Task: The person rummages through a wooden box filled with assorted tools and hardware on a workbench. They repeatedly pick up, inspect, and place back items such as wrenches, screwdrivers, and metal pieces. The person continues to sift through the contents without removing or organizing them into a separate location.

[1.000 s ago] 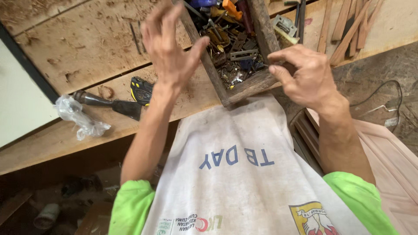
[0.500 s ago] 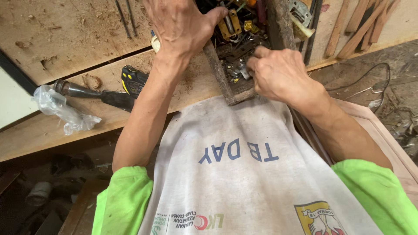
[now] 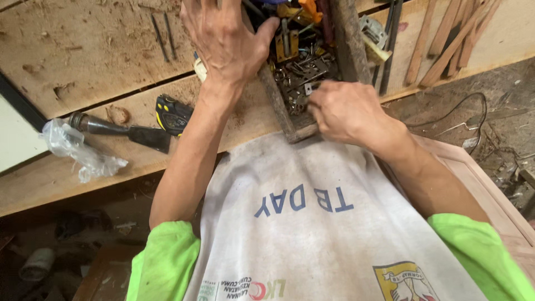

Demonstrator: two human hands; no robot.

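Wooden tabletop [image 3: 83,50], scarred; I see my left hand [image 3: 223,39] spread wide on the box [image 3: 276,103], right hand [image 3: 343,111] pinching small hardware [image 3: 309,87] inside.

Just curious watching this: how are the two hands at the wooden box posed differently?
The left hand lies spread flat over the wooden box's left rim; the right hand is curled, fingers pinching a small metal piece inside. The left reaches farther up the bench. Both are bare.

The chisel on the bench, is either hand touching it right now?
No, the chisel lies alone on the workbench, while the left hand and right hand are both at the wooden box.
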